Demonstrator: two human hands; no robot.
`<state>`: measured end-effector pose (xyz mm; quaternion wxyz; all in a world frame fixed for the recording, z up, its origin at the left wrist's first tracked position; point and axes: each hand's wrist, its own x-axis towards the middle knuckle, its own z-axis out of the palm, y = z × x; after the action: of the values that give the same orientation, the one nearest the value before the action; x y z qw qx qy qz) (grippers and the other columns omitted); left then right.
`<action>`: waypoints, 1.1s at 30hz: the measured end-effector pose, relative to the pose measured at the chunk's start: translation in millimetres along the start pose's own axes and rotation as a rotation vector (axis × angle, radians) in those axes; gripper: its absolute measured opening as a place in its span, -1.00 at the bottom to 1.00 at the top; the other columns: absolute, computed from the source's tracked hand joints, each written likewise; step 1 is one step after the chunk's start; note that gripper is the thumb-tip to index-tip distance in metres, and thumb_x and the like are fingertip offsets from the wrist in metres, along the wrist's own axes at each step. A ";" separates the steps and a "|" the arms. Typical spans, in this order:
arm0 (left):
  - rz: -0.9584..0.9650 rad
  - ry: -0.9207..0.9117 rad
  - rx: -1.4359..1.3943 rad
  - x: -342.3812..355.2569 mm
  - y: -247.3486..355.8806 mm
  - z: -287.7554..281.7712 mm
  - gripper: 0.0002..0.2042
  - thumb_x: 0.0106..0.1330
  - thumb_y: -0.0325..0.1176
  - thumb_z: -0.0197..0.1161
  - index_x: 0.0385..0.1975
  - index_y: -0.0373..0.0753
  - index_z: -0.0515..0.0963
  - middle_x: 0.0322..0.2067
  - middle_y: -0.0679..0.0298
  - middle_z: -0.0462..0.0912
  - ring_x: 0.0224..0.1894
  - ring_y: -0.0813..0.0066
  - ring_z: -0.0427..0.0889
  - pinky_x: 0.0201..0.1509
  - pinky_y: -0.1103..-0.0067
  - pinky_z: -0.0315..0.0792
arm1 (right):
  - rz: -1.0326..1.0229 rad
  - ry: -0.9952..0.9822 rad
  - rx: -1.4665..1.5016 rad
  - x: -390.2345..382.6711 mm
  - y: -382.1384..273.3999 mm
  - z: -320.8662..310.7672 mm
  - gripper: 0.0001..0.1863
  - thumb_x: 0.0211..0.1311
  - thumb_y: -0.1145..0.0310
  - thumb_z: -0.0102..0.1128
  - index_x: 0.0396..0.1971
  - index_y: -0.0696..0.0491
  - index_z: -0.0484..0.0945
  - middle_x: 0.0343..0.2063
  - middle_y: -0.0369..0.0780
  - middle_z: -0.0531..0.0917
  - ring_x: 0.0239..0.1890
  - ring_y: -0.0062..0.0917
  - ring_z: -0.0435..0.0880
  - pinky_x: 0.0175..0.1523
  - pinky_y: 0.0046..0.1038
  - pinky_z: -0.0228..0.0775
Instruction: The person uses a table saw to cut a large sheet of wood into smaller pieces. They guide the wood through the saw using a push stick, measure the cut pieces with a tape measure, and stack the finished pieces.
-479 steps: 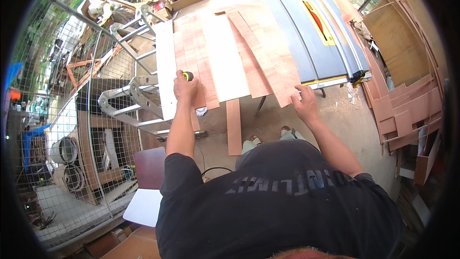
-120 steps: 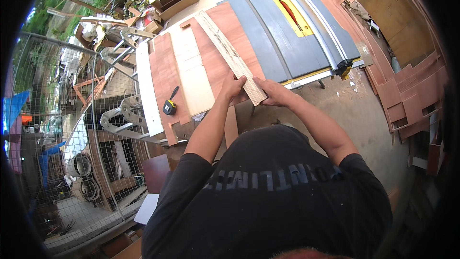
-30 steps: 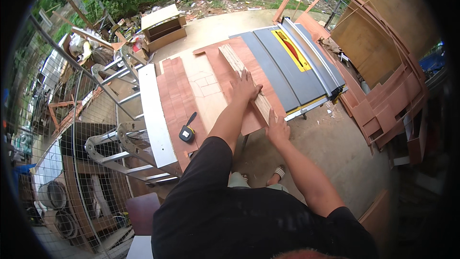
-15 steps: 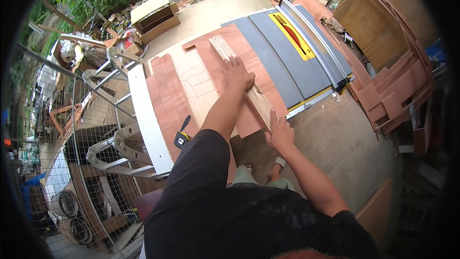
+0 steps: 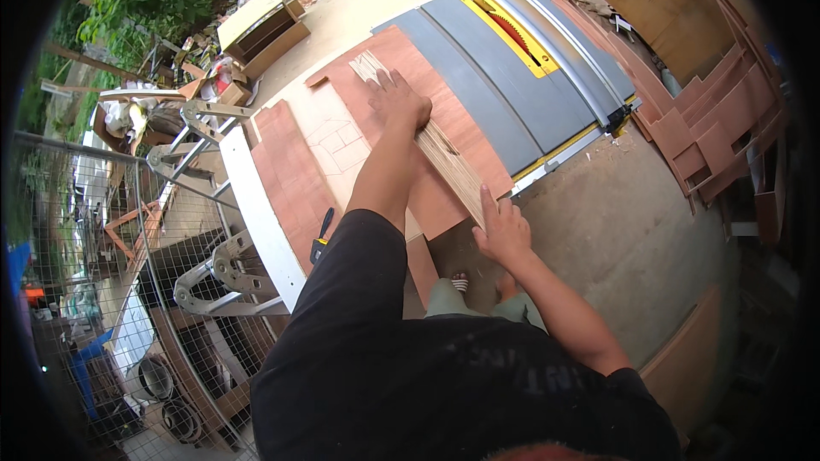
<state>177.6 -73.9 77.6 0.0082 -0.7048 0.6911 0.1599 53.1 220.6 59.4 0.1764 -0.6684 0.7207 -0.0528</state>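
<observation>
A long, narrow bundle of plywood strips lies slantwise across a reddish plywood panel, layered edges showing. My left hand rests across its far part, fingers spread over the strips and onto the panel. At the near end, my right hand grips the bundle, with the thumb on its left side and the index finger stretched along the right. Beneath the panel shows a pale board with pencil lines. A tape measure lies to the left, partly covered by my sleeve.
A table saw with a red blade in a yellow insert and a metal fence adjoins the panel on the right. Plywood offcuts pile up at far right. A folding ladder and wire fence stand left.
The whole view has shifted slightly, and my sleeve now covers more of the tape measure. Both hands stay on the strips in nearly the same places. My feet have shifted.
</observation>
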 end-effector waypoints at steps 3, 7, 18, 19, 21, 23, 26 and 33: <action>0.014 0.036 0.028 3.3 0.5 4.4 -0.13 0.20 -0.16 0.04 0.52 -0.30 -0.11 0.55 -0.01 -0.22 0.57 -0.16 -0.28 0.55 0.06 -0.07 | 0.115 0.170 0.292 0.2 31.6 35.7 -0.16 0.20 0.00 0.31 0.41 0.02 0.21 -0.09 -0.03 0.54 -0.15 -0.24 0.62 -0.14 -0.21 0.54; 0.034 0.050 -0.012 -0.5 1.1 7.7 -0.12 0.25 -0.05 0.04 0.53 -0.30 -0.12 0.55 -0.02 -0.22 0.57 -0.16 -0.28 0.55 0.05 -0.08 | 0.571 -0.380 1.352 -0.3 70.5 45.9 -0.34 0.28 -0.11 0.24 0.14 0.15 0.49 -0.28 -0.15 0.66 -0.35 -0.50 0.66 -0.30 -0.37 0.54; 0.074 0.162 -0.086 9.3 -11.6 26.5 -0.12 0.39 0.28 -0.08 0.54 -0.18 -0.10 0.56 0.06 -0.20 0.56 -0.15 -0.28 0.52 -0.08 -0.09 | 0.009 0.258 0.422 4.5 88.3 -11.2 -0.56 0.04 0.32 0.42 -0.12 0.18 0.50 -0.14 -0.04 0.54 -0.12 -0.19 0.59 -0.05 -0.25 0.49; 0.067 0.167 -0.070 8.9 -12.1 25.8 -0.13 0.38 0.28 -0.08 0.54 -0.14 -0.09 0.56 0.08 -0.20 0.57 -0.15 -0.28 0.51 -0.08 -0.10 | -0.133 0.256 0.398 3.6 92.1 -10.4 -0.56 0.03 0.38 0.40 -0.08 0.18 0.49 -0.12 -0.05 0.53 -0.09 -0.16 0.58 -0.01 -0.24 0.48; 0.056 0.150 -0.038 4.8 -6.7 21.8 -0.15 0.38 0.28 -0.08 0.55 -0.07 -0.08 0.56 0.12 -0.20 0.57 -0.14 -0.28 0.51 -0.09 -0.10 | -0.360 0.273 0.407 3.3 96.7 -5.2 -0.51 0.03 0.46 0.36 0.01 0.16 0.46 -0.09 -0.06 0.52 -0.05 -0.13 0.56 0.03 -0.22 0.47; 0.043 0.105 -0.003 0.2 -2.4 17.0 -0.18 0.38 0.27 -0.07 0.55 -0.01 -0.07 0.57 0.15 -0.21 0.57 -0.13 -0.28 0.51 -0.10 -0.10 | -0.530 0.306 0.482 6.4 94.3 8.4 -0.45 0.03 0.51 0.32 0.10 0.14 0.41 -0.10 -0.07 0.53 -0.04 -0.14 0.55 0.05 -0.22 0.46; 0.000 0.099 0.031 8.2 -1.8 22.6 -0.20 0.37 0.25 -0.02 0.53 0.00 0.00 0.57 0.20 -0.21 0.57 -0.10 -0.28 0.51 -0.13 -0.11 | -0.434 0.219 0.591 11.5 91.2 16.3 -0.24 0.09 0.29 0.35 0.30 0.16 0.29 0.13 0.03 0.45 0.14 -0.08 0.52 0.22 -0.23 0.41; 0.019 0.173 -0.077 11.0 -10.5 28.6 -0.21 0.34 0.25 0.05 0.49 -0.01 0.13 0.55 0.19 -0.13 0.56 -0.15 -0.25 0.45 -0.22 -0.05 | -0.324 -0.220 0.923 19.3 90.8 10.2 -0.22 0.17 0.29 0.31 0.38 0.19 0.24 0.25 0.04 0.37 0.21 -0.18 0.51 0.26 -0.31 0.40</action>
<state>181.6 -77.5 45.7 -0.0803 -0.7092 0.6891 0.1250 -30.2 212.4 18.1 0.5182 -0.6257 0.4862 -0.3219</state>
